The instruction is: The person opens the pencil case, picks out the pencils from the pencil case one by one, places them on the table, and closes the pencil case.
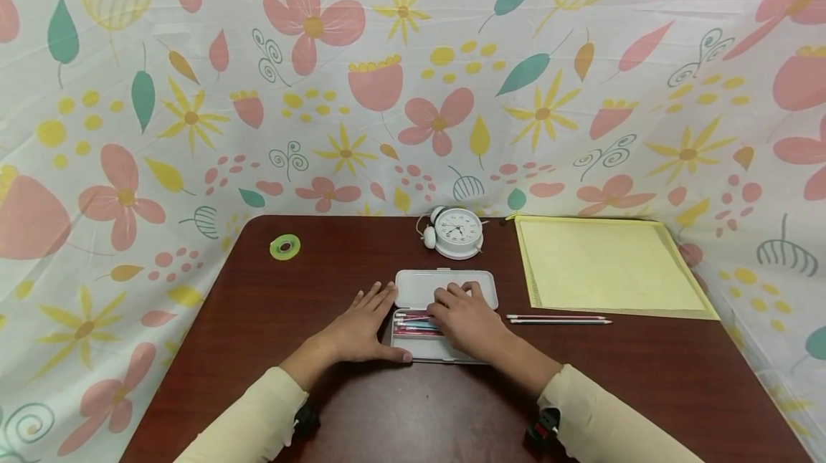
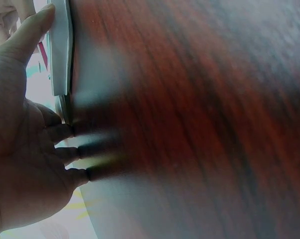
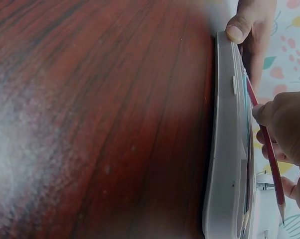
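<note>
A white pencil case (image 1: 413, 289) lies open on the table, its lid folded back on the far side. Several pencils (image 1: 413, 324) lie in its back part. My left hand (image 1: 361, 330) steadies the left end, fingers spread and straight, the thumb on the near left corner; the left wrist view shows this thumb (image 2: 40, 22) on the case edge. Over the case, my right hand (image 1: 467, 318) pinches a red pencil (image 3: 271, 154), seen in the right wrist view with its sharpened tip away from my left hand. The right hand hides the case's right part in the head view.
Two pencils (image 1: 558, 320) lie side by side right of the case. Behind them is a yellow-edged mesh pouch (image 1: 613, 262). A white alarm clock (image 1: 457, 232) stands behind the case, and a green tape roll (image 1: 285, 247) lies at the back left. Floral cloth (image 1: 439, 119) hangs behind the table.
</note>
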`<state>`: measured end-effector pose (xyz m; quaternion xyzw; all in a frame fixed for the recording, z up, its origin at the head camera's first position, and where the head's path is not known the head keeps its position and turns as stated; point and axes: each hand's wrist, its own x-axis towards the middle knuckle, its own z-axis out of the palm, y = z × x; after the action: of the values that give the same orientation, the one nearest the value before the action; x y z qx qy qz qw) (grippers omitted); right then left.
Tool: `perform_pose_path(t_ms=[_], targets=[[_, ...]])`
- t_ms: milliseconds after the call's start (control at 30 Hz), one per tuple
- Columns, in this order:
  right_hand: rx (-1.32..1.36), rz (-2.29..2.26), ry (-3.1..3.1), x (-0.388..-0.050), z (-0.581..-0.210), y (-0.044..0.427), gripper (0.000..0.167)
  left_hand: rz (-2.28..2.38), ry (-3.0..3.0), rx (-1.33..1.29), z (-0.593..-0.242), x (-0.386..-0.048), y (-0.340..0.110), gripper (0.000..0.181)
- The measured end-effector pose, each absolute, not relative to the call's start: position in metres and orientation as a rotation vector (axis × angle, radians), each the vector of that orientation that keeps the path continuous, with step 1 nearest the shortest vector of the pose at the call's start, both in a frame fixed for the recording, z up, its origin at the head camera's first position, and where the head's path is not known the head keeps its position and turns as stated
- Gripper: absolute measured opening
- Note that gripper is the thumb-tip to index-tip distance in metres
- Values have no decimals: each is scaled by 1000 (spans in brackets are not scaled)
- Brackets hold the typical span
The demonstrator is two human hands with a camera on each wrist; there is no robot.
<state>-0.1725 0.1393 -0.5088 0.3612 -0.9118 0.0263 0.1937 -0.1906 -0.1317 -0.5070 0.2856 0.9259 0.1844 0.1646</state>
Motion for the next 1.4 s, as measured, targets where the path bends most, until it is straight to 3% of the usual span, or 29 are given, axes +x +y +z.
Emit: perform_pose_path(t_ms=[933,1400], targets=[[979,189,-2503,-175,-493,177,5,527,2647,820,-506,-190,-131,132],[918,192,-2513,-171,-485,206,14,529,2643,808,-509,-190,-132,132]])
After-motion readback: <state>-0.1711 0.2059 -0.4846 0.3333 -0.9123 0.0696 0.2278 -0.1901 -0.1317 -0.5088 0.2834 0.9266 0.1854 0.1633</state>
